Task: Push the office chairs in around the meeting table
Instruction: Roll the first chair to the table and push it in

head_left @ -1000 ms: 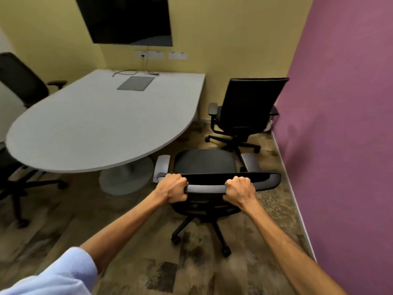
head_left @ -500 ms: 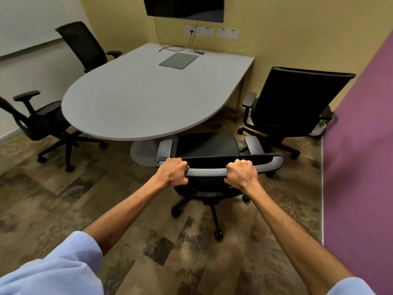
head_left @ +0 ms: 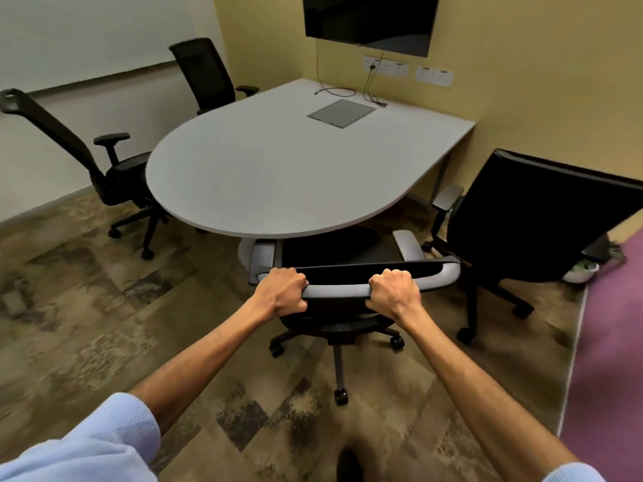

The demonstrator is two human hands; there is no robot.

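Head view. The left hand (head_left: pixel 282 290) and the right hand (head_left: pixel 395 290) are both closed in full fists around the top rail of the grey-armed chair (head_left: pixel 335 290), knuckles up, arms extended. Directly ahead of the hands, the chair's seat lies partly beneath the rounded end of the meeting table (head_left: pixel 278 175); the two grey armrests sit just at the table's edge, and the wheeled base stands below and slightly behind the hands. Compared with one second ago, when the whole seat stood clear of the tabletop with open floor between, the seat front has passed under the rim, and the camera has swung left, bringing more of the room into frame. This indicates that the push on this chair is nearly complete; only a short further advance seems possible before the armrests meet the edge. To the right of the right hand, a black chair (head_left: pixel 529 217) stands turned away from the table. Far left of the left hand, a reclined chair (head_left: pixel 114 175) sits close to the table edge, and beyond it a mesh-backed chair (head_left: pixel 205 74) stands near the wall. These three probably remain to be pushed in.
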